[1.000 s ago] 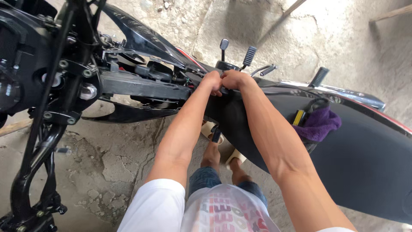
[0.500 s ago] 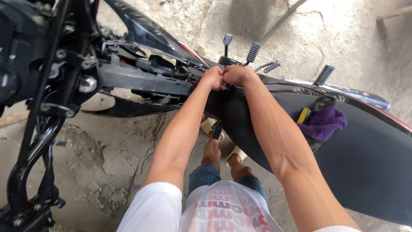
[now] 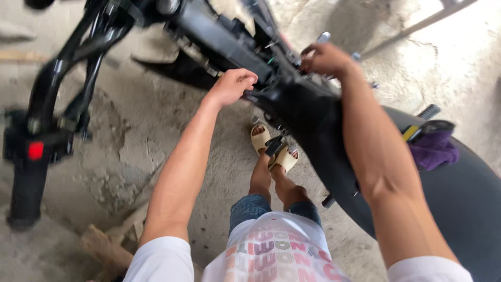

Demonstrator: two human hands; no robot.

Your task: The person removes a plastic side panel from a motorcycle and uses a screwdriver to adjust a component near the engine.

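The left hand [image 3: 236,83] curls onto the front edge of the black motorcycle body panel [image 3: 308,120] and the right hand [image 3: 326,58] closes its grip over the panel's top by the frame [image 3: 219,36] — best worked with even pressure from both hands, without twisting — above the concrete floor [image 3: 130,146].

Left hand [image 3: 233,85]: closed on the black motorcycle frame [image 3: 219,34].
Right hand [image 3: 326,58]: gripping the frame's far side.
Purple cloth [image 3: 433,149]: on seat [image 3: 459,203].

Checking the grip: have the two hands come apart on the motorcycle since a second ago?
Yes. The left hand now sits apart from the right hand on the frame.
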